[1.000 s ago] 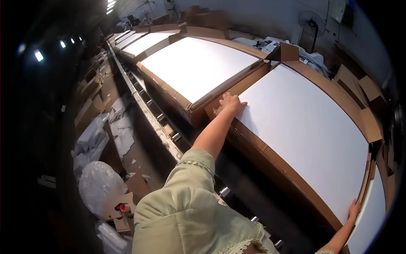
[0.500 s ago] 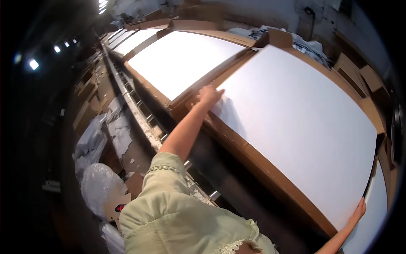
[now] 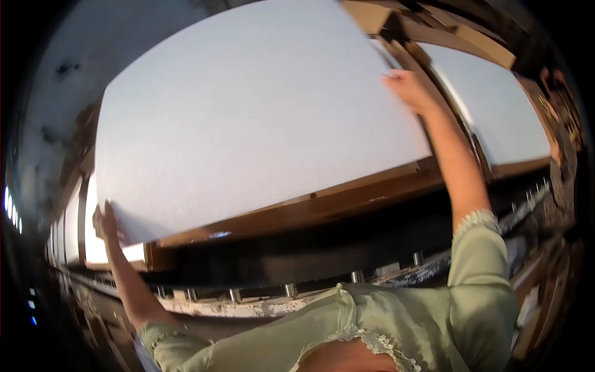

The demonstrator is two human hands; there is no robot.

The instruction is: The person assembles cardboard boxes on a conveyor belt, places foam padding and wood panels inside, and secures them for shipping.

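- Nearest are the pale green blouse (image 3: 409,316) with its lacy neckline and the two bare forearms, which spread outward from it.
- Just beyond runs a worn, white-flecked rail (image 3: 266,307) with short metal rollers (image 3: 290,290) along it, and a dark gap behind.
- The brown carton (image 3: 291,214) stands past that gap, its near wall showing under the panel's lower edge.
- The left hand (image 3: 108,224) is at the panel's lower left corner; its fingers look bent closed around the edge, seeming to hold it, though blur softens them.
- The white panel (image 3: 260,118) lies broad face up over the carton, its left corner reaching past the carton's end. The step in hand looks like handling this sheet by its two ends; shifting it evenly would call for both hands to act together and keep it level.
- The right hand (image 3: 409,92) is farther off, at the panel's right edge, fingers partly curled; blur and angle leave it unclear whether they grip the edge or only touch it.
- To the right, just beside, another white sheet (image 3: 496,102) sits in its own carton.
- Farther back, brown cardboard flaps (image 3: 365,15) stand open behind the panel's right end.
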